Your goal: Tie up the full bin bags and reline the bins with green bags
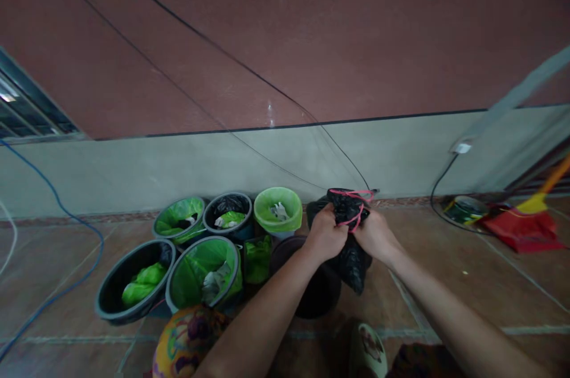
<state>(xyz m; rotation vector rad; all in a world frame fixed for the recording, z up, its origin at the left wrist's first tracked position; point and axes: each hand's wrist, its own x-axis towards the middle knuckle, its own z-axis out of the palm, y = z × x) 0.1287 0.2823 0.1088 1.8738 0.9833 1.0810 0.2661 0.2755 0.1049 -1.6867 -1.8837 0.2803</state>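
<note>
A black plastic bag (356, 262) hangs bunched between my two hands, its gathered neck sticking up above them. Around that neck runs a pink string (356, 219), with loose loops at the top. My left hand (327, 235) is closed on the bag's neck from the left side. On the right side, my right hand (376, 238) grips the neck and string, its fingertips partly hidden by the plastic. Just below and left of my hands stands a dark bin (318, 295), partly covered by my left forearm.
Several bins with liners stand to the left, among them a light green-lined bin (278, 212) by the wall and a large green-lined bin (202, 274). A blue hose (95, 235) crosses the floor at far left. A red dustpan (525, 229) and black cable (434, 188) lie right.
</note>
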